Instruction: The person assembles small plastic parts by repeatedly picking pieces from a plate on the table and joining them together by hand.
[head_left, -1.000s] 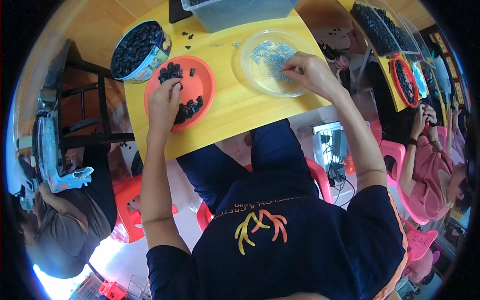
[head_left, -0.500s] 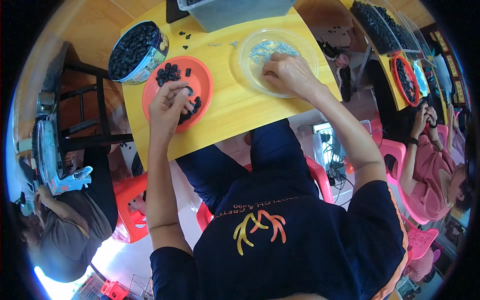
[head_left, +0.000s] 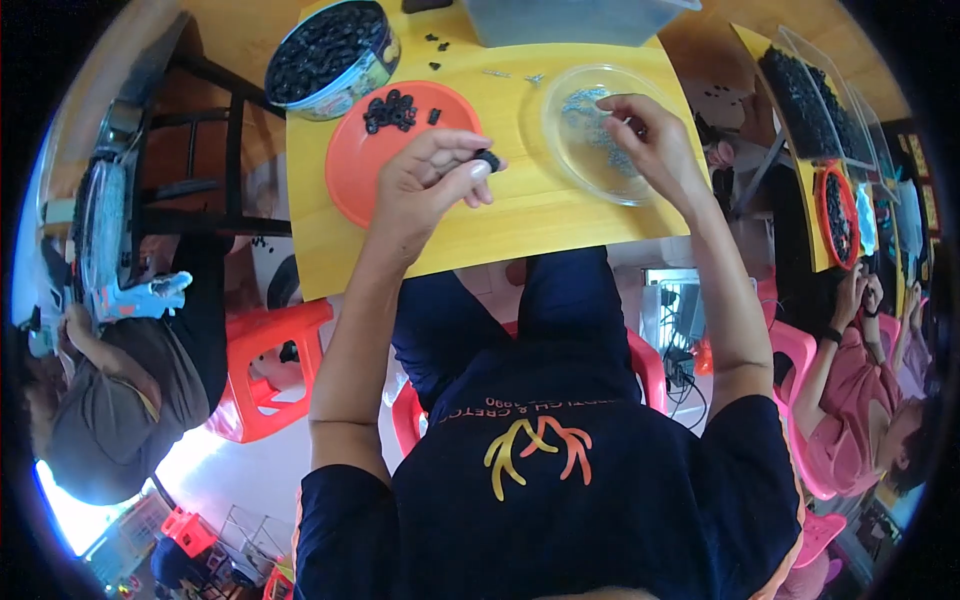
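Note:
My left hand (head_left: 430, 188) pinches a small black ridged plastic piece (head_left: 487, 160) between thumb and fingers, near the right edge of a round orange-red plate (head_left: 350, 165). A cluster of small black pieces (head_left: 392, 110) lies in the far part of that plate; my hand covers some of its near side. Above a shallow clear plastic bowl (head_left: 566, 165) is my right hand (head_left: 655, 145), thumb and forefinger curled close together. Whatever they may hold is too small to tell. Tiny silvery metal parts (head_left: 585, 100) are spread in the bowl.
A tub of black pieces (head_left: 330, 50) stands at the table's far left, beside a grey plastic bin (head_left: 570, 25). Loose black bits (head_left: 436, 65) and silvery parts (head_left: 535, 78) lie on the yellow table (head_left: 470, 235). Co-workers sit left (head_left: 110, 400) and right (head_left: 850, 400).
My left hand has moved right from over the plate, carrying the black piece. My right hand has lifted from the metal parts in the bowl. The whole view has shifted.

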